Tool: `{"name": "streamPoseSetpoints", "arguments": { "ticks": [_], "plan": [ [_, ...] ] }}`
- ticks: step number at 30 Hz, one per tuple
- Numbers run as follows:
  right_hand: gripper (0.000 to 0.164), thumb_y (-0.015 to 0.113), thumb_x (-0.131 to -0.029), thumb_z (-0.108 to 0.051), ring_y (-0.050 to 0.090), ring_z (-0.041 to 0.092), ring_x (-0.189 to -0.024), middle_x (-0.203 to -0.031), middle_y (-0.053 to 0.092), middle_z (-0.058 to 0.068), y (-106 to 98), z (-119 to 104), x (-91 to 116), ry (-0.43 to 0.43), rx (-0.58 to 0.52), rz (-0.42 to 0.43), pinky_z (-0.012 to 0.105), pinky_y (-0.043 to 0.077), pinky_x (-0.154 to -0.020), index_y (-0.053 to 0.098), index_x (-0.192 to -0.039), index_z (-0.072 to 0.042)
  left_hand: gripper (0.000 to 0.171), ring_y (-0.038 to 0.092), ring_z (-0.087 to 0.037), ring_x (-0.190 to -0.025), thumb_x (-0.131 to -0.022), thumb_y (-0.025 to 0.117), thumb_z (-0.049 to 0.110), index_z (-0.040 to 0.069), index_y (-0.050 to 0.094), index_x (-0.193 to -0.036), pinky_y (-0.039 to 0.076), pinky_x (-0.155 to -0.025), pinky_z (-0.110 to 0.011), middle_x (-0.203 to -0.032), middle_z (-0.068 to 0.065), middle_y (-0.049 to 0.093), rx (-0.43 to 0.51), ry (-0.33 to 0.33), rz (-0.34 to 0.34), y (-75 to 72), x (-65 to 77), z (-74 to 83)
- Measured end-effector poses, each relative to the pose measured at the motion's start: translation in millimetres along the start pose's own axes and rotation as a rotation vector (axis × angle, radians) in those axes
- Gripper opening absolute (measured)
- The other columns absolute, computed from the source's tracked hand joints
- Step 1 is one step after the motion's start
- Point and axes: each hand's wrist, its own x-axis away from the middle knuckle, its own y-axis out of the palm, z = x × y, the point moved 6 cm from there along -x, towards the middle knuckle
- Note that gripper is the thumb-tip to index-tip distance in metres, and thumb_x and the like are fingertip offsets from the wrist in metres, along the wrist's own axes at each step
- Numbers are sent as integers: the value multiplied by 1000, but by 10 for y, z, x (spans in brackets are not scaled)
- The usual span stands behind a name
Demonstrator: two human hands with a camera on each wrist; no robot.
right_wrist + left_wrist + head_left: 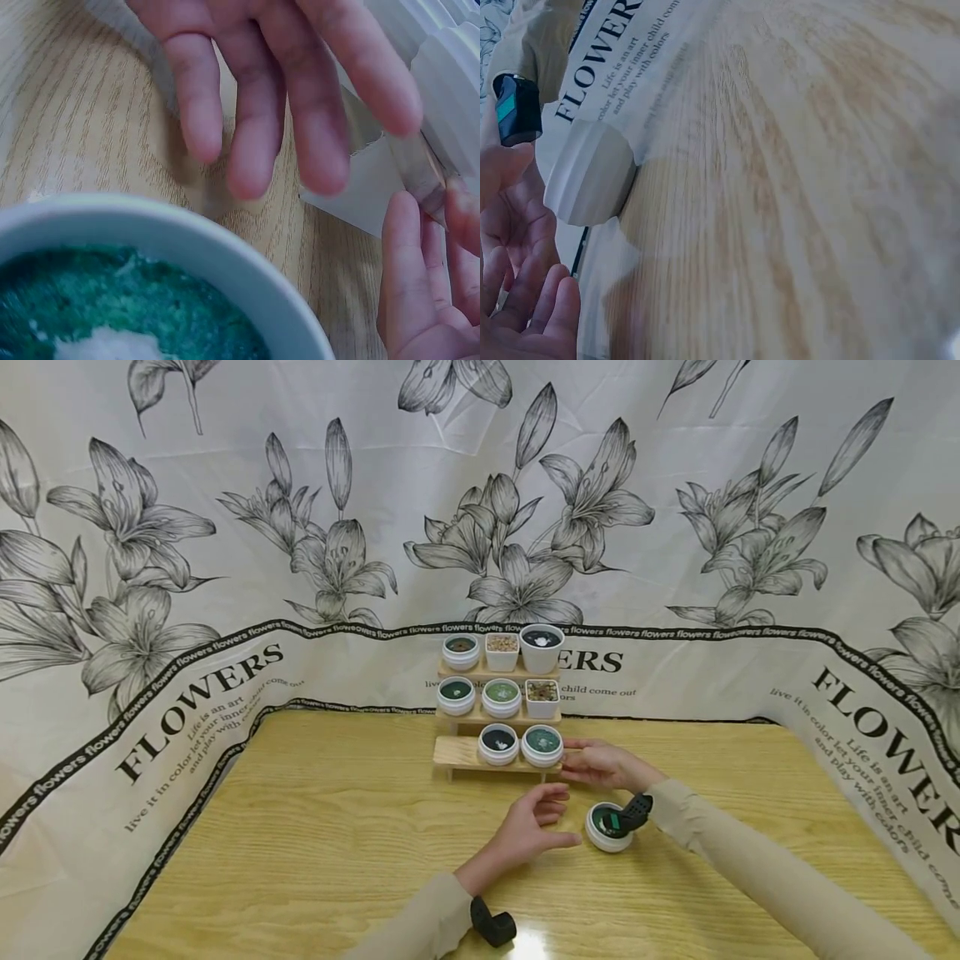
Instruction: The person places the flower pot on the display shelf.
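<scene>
At the right end of a three-tier wooden display stand (456,749), my right hand (600,764) pinches the lowest board, with fingertips on both sides of its edge (431,195). My left hand (525,831) hovers in front of the stand, fingers loosely bent and thumb apart, holding nothing; its fingers hang down in the right wrist view. Below my right wrist a round white pot (609,845) with dark green filling stands on the table. Two round pots sit on the bottom tier, a dark one (498,743) and a teal one (542,743) by my right fingers.
The upper tiers carry several round and square white pots, including a green one (501,697) and a taller one (542,652). Behind the wooden table (300,827) hangs a white flower-printed cloth (360,668), which also runs along both sides.
</scene>
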Motion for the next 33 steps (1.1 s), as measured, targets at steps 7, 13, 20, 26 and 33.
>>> {"name": "streamPoseSetpoints", "arguments": {
  "ticks": [7, 13, 20, 26, 33],
  "plan": [
    [64, 39, -95, 8, 64, 5, -87, -94, 64, -3, 25, -1, 2, 10, 21, -1, 19, 54, -87, 5, -149, 12, 67, 56, -35, -118, -74, 77, -3, -6, 47, -134, 49, -101, -30, -132, -22, 54, -7, -9, -73, 122, -105, -51],
    [63, 41, -96, 6, 65, 6, -84, -94, 63, -1, 0, 14, 8, 25, 28, 35, 19, 55, -83, 6, -149, 11, 68, 60, -21, -114, -74, 77, -6, -5, 46, -135, 49, -98, -22, -133, -22, 54, -31, -5, -128, 200, -155, -75],
    [64, 41, -97, 5, 64, 6, -86, -97, 61, -2, -21, 13, 15, 30, 49, 43, 20, 55, -85, 6, -150, 10, 70, 60, -13, -110, -73, 78, -6, -4, 46, -135, 49, -92, -14, -133, -18, 55, -60, 16, -160, 295, -189, -64],
    [64, 42, -96, 6, 65, 6, -85, -97, 61, -1, -17, 4, 20, 33, 36, 58, 19, 56, -83, 7, -150, 9, 70, 61, -12, -107, -71, 80, -5, -5, 48, -134, 49, -89, -12, -126, -16, 59, -111, 12, -159, 335, -211, -47],
    [64, 40, -96, 8, 66, 8, -86, -97, 62, 1, 6, -9, 35, 12, -6, 25, 20, 56, -84, 4, -149, 12, 70, 60, -2, -101, -72, 82, 2, -3, 49, -134, 49, -86, -11, -123, -13, 62, -198, 32, -180, 367, -222, -46]
  ]
}}
